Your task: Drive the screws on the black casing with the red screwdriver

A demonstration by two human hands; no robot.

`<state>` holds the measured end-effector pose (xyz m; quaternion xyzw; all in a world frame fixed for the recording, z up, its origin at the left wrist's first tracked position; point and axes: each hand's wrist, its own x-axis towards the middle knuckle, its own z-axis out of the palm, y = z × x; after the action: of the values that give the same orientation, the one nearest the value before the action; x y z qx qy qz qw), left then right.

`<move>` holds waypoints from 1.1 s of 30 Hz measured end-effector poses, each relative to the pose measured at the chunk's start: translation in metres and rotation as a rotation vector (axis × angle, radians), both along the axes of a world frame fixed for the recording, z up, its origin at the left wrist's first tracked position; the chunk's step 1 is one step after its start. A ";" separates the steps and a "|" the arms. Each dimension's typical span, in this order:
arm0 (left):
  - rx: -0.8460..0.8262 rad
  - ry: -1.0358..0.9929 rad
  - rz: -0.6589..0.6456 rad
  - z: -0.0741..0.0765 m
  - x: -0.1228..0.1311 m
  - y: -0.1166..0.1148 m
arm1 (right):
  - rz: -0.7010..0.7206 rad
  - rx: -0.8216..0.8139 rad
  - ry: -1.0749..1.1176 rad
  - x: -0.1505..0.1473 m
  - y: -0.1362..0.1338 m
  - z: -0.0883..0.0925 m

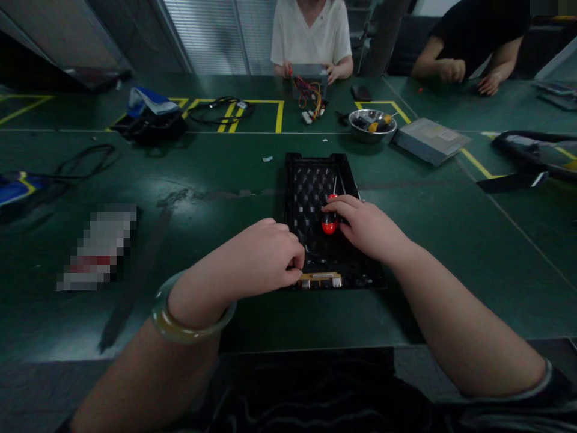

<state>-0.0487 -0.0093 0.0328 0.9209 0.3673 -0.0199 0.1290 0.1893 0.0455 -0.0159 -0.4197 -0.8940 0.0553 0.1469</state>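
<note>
A black plastic panel with a dimpled inner face lies in front of me on the green table. My right hand grips the red-and-black handle of a screwdriver over the panel; its thin shaft points away from me. At the panel's near left corner, my left hand has its fingers curled together, and what they pinch is hidden. Right beside those fingertips, along the panel's near edge, sits a small circuit board with ports.
Beyond the panel are a metal bowl of tools and a grey disc drive. Across the table a person in white holds a metal box with coloured wires. Cables and a black tray lie far left; a pixelated object lies nearer.
</note>
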 end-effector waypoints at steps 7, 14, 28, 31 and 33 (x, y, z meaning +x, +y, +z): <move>-0.036 0.014 -0.005 0.002 -0.001 0.004 | 0.004 -0.010 0.001 0.001 0.000 -0.001; -0.074 -0.008 -0.023 -0.001 -0.003 0.008 | 0.043 -0.024 0.157 0.008 -0.008 0.014; -0.193 -0.071 -0.065 -0.008 -0.007 0.018 | 0.489 -0.379 0.071 -0.001 -0.026 0.023; -0.190 -0.074 -0.059 -0.009 -0.008 0.018 | 0.499 -0.381 0.049 -0.001 -0.026 0.024; -0.187 -0.076 -0.052 -0.010 -0.008 0.018 | 0.498 -0.370 0.028 -0.002 -0.027 0.025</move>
<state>-0.0565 0.0092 0.0225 0.9141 0.3348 -0.0222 0.2275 0.1877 0.0185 0.0093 -0.2066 -0.9420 0.2571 0.0622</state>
